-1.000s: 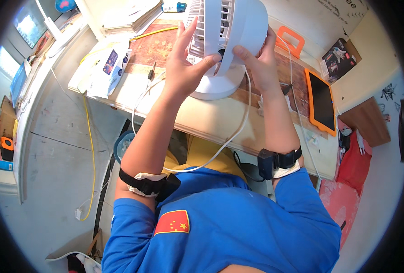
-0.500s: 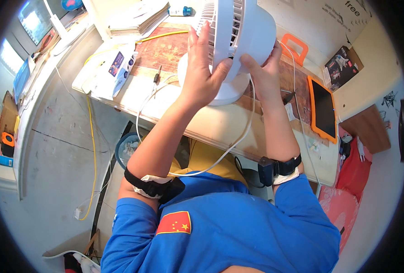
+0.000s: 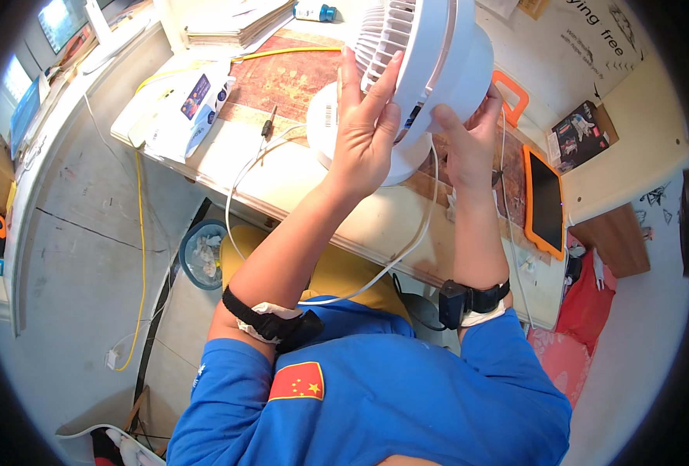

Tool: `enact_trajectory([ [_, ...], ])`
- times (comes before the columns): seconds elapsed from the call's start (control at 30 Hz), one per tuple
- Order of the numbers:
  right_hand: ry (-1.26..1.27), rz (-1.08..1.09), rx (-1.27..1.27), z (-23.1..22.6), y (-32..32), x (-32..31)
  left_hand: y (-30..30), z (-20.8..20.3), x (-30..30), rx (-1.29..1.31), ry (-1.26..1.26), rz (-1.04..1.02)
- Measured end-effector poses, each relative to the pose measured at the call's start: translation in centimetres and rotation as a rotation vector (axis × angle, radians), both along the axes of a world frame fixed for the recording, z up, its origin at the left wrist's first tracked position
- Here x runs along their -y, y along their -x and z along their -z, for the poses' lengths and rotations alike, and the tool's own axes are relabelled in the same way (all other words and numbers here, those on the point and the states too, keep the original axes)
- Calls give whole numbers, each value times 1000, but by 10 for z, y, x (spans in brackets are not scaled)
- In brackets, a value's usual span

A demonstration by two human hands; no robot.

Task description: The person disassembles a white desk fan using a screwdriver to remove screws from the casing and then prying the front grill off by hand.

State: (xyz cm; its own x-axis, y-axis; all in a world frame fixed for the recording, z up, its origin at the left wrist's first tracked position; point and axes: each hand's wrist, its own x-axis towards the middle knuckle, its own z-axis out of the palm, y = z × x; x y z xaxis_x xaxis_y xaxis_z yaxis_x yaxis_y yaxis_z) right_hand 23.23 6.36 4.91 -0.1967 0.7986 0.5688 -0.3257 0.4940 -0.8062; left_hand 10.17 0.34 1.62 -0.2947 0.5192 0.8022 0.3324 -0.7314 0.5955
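A white desk fan (image 3: 449,85) stands on the desk, its round head leaning to the right above a round base (image 3: 323,124). My left hand (image 3: 366,144) lies against the grille side of the head, fingers spread along the slats and thumb near the rim. On the other side, my right hand (image 3: 469,144) grips the smooth rear housing; its fingertips are partly hidden behind it. A white cable (image 3: 414,252) loops from the fan down over my lap and back up to the desktop. Beside the base, a small black-tipped plug (image 3: 267,128) lies on the desk.
Stacked papers (image 3: 232,27) and a blue bottle (image 3: 314,12) are at the back. A white box (image 3: 202,116) lies at left, an orange-framed tablet (image 3: 544,203) at right. A bin (image 3: 202,255) stands on the floor near a yellow cable (image 3: 142,256).
The fan head has turned and leans further right, showing more of its grille. My left hand has shifted with it, its thumb now pointing up. My view has moved slightly.
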Motion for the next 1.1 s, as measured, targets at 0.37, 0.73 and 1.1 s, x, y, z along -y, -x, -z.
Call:
enact_trajectory([
  [0.37,-5,3,6,-3,3,5,3,-4,3,-89,16,-80],
  [0.73,-57,55,60,4,-1,-5,26,-16,20,-308,168,11],
  [1.1,-132,11,141,9,-10,-12,24,-18,20,-357,154,-40],
])
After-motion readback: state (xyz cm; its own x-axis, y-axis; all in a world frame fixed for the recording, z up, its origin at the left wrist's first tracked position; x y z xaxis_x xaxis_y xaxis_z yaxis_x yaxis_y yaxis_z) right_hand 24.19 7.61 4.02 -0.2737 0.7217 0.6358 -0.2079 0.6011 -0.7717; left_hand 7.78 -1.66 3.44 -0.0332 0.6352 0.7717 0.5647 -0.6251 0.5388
